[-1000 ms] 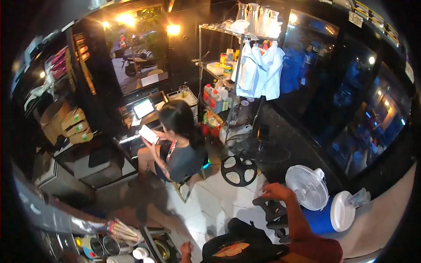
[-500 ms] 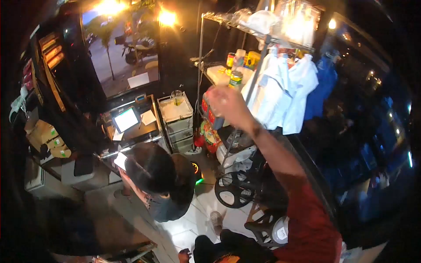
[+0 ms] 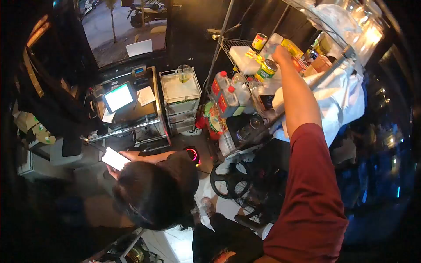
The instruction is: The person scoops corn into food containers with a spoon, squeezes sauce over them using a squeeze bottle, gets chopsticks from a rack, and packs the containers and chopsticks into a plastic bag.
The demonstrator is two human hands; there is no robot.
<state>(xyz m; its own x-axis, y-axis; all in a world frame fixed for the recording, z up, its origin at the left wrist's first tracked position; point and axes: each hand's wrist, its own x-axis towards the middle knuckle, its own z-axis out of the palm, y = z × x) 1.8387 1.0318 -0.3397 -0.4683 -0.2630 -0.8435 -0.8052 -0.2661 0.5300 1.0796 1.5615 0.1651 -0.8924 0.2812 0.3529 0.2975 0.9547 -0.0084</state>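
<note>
My right hand (image 3: 281,55), at the end of an arm in a dark red sleeve, reaches in among the goods on a wire shelf. Its fingers point away from me and are mostly hidden, so any hold is unclear. Closest to it are a clear plastic container (image 3: 272,40), a yellow box (image 3: 291,47) and a green-and-yellow can (image 3: 266,69). A yellow-and-red can (image 3: 259,41) stands further back, near a white block-shaped package (image 3: 244,59). My left hand is out of view.
White cloths (image 3: 333,105) hang from the rack's right side. Below are red-capped jugs (image 3: 228,101). A person (image 3: 151,193) holding a lit phone (image 3: 115,158) stands close on the left. Behind are a tablet (image 3: 119,98), a drawer cart (image 3: 180,87) and a black wheel-shaped object (image 3: 230,180).
My right hand has gone from in front of the rack to in among the shelf goods. The view has shifted, and the person with the phone appears nearer and lower.
</note>
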